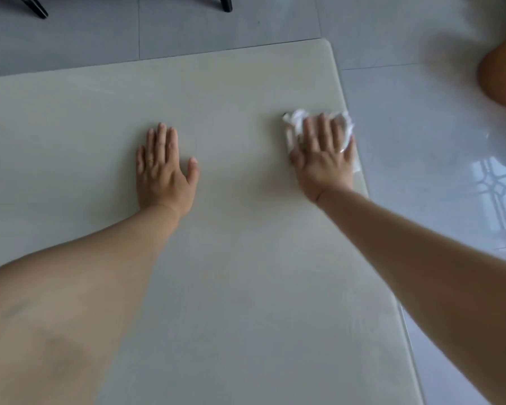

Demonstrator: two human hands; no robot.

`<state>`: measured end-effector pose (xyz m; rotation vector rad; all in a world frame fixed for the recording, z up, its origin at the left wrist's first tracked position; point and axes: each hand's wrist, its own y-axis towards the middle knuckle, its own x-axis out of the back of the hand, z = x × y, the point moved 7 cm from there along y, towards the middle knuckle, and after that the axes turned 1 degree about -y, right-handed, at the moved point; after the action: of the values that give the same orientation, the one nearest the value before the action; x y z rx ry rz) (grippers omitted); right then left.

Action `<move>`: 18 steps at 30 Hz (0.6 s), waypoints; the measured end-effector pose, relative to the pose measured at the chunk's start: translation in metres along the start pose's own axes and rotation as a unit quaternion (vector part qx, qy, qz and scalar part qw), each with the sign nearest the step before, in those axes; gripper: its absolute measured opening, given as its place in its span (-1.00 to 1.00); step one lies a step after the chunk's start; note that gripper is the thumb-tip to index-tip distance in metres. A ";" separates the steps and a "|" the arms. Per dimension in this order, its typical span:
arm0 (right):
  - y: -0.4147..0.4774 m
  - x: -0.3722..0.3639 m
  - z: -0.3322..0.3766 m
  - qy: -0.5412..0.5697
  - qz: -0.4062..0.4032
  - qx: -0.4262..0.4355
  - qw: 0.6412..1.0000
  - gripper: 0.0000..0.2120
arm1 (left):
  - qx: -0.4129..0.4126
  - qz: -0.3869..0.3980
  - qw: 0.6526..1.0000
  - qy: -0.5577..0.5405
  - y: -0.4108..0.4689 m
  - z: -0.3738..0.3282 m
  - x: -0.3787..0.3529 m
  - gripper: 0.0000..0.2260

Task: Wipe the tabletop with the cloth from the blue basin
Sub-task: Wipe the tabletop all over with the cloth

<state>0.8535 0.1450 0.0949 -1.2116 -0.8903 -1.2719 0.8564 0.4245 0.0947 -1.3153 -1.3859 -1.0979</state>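
A pale cream tabletop (222, 258) fills most of the view. My right hand (323, 159) presses flat on a crumpled white cloth (297, 119) near the table's right edge, with cloth showing past the fingertips and beside the little finger. My left hand (164, 168) lies palm down on the bare tabletop, fingers together, thumb out, holding nothing. The blue basin is not in view.
The table's far edge and rounded far-right corner (327, 46) border a grey tiled floor (421, 141). Dark furniture legs (225, 2) stand beyond the far edge. A blurred orange-brown object (501, 74) sits on the floor at the right.
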 end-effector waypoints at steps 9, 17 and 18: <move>-0.050 0.000 -0.035 0.001 0.035 -0.047 0.998 -0.44 | 0.004 -0.003 0.998 0.066 -0.025 -0.034 0.014 -0.44; -0.130 -0.007 -0.041 -0.053 0.033 0.087 0.994 -0.44 | -0.092 0.053 0.994 -0.017 -0.193 -0.131 -0.005 -0.42; -0.127 -0.003 -0.052 -0.053 0.035 0.075 0.995 -0.44 | -0.092 0.061 0.994 -0.014 -0.207 -0.131 -0.008 -0.42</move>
<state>0.7214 0.1081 0.1027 -1.1899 -0.9938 -1.0724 0.6538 0.2869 0.1089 -1.5326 -1.2291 -1.1494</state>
